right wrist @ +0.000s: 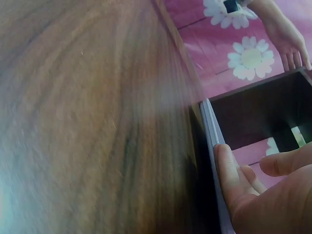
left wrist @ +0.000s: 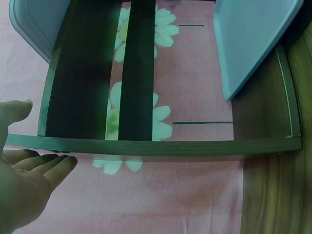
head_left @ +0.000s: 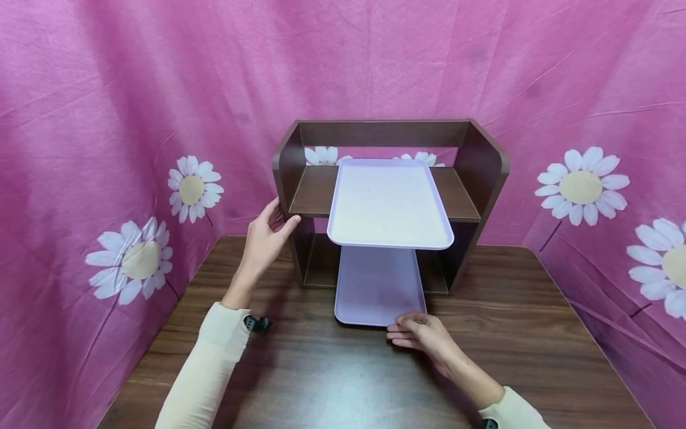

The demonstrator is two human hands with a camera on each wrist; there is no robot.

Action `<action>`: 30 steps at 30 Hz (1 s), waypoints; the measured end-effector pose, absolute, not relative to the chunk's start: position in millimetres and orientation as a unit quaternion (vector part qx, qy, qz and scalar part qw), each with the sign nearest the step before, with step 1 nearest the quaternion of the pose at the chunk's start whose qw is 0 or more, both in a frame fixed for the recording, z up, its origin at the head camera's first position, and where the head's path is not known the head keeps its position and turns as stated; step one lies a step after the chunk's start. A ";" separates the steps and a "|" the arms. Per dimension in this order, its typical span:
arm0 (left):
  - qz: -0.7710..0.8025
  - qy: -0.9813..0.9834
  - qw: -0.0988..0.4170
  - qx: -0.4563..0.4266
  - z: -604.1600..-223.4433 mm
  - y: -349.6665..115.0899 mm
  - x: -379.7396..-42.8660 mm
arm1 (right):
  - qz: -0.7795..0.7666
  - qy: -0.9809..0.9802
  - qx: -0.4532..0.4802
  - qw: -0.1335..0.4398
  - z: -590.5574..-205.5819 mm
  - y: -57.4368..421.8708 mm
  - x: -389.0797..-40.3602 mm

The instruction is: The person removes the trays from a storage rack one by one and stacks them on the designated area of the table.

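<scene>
A brown two-tier shelf (head_left: pixel 383 131) stands on the wooden table. My left hand (head_left: pixel 268 238) is at its left side panel, its straight fingers touching the outer face. In the left wrist view the thumb of that hand (left wrist: pixel 24 195) is apart from the fingers, on the panel's other side. A pale purple tray (head_left: pixel 390 202) lies on the upper tier and juts out in front. On the lower level a second purple tray (head_left: pixel 377 286) sticks out onto the table. My right hand (head_left: pixel 423 339) touches its front right corner, fingers extended along the edge (right wrist: pixel 214 131).
The wooden table (head_left: pixel 300 381) extends in front of the shelf and to both sides. Pink cloth (head_left: pixel 241 71) with printed daisies hangs behind and at the sides, close to the shelf's back.
</scene>
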State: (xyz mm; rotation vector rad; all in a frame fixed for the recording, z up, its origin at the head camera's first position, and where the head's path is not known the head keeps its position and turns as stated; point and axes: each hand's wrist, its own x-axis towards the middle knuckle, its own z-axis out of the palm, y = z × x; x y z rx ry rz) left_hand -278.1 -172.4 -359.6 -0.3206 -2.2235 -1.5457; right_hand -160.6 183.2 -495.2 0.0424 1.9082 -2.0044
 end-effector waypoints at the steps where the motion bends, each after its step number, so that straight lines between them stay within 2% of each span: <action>1: -0.558 -0.796 0.204 -0.115 -359.8 -172.0 -278.8 | -0.715 0.673 0.014 0.189 -496.1 182.2 -160.0; 8: -0.545 -0.808 0.201 -0.100 -363.1 -169.1 -281.2 | -0.748 0.629 0.014 0.213 -504.5 175.8 -156.4; 15: -0.547 -0.805 0.215 -0.081 -364.3 -165.1 -282.0 | -0.778 0.591 0.040 0.211 -507.9 170.4 -151.9; 21: -0.561 -0.799 0.202 -0.079 -367.2 -165.1 -284.0 | -0.791 0.564 0.066 0.229 -513.8 165.4 -147.0; 30: -0.551 -0.804 0.208 -0.081 -370.5 -164.0 -285.6 | -0.841 0.486 0.090 0.221 -519.3 156.7 -148.4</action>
